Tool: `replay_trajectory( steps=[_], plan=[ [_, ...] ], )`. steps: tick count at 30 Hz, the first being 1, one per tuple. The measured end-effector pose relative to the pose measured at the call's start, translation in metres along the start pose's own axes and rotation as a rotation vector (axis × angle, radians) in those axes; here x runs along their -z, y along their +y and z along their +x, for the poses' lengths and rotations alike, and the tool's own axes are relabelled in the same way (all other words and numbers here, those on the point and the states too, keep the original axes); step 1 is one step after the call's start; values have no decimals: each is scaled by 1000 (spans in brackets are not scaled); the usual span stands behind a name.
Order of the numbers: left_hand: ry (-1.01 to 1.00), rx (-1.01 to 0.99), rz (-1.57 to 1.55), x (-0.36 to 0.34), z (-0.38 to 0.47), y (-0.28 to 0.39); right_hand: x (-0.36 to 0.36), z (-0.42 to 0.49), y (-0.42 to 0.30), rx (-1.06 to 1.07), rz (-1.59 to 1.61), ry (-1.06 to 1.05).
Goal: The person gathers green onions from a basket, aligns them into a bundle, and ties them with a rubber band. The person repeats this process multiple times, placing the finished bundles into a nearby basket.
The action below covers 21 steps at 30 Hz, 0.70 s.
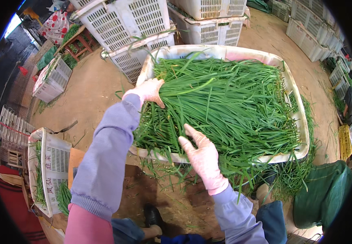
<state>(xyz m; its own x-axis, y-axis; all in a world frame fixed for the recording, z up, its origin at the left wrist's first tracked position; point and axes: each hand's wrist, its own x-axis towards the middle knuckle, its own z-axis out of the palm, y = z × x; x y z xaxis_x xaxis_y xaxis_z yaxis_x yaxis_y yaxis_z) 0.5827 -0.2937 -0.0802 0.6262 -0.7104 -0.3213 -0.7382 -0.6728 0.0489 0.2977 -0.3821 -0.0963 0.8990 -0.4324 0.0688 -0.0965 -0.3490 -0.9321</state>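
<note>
In front of me stands a large white plastic crate [249,52], heaped with long green garlic chives [255,122]. My left hand [147,91], in a pale pink glove, grips one end of a bunch of chives [191,91] at the crate's left side; its fingertips are hidden. From there the leaves fan out to the right across the heap. My right hand [201,152], gloved the same way, hovers at the crate's near rim with thumb and fingers apart and nothing between them. Loose leaves hang over that rim and down the right side.
Stacked white crates [127,24] rise just behind on the left, with more stacks [212,30] beside them. Another crate of chives [55,164] stands low at my left. A dark green sack [319,195] lies at right. Fallen leaves [295,180] litter the brown floor.
</note>
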Motion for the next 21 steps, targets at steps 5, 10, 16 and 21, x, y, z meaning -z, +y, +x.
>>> replay_trajectory(
  steps=[5, 10, 16, 21],
  plan=[
    [87, 104, -121, 10, -39, 5, 2, 31, -4, -471, 507, -214],
    [328, -173, 81, 85, -115, 99, 15, 36, -2, -657, 1345, -319],
    [379, -360, 288, 48, -293, 233, 42, -108, -62, -469, 1619, -49],
    [-287, -707, -829, 83, -346, 181, 77, -219, -22, -681, 1557, 69]
  ],
)
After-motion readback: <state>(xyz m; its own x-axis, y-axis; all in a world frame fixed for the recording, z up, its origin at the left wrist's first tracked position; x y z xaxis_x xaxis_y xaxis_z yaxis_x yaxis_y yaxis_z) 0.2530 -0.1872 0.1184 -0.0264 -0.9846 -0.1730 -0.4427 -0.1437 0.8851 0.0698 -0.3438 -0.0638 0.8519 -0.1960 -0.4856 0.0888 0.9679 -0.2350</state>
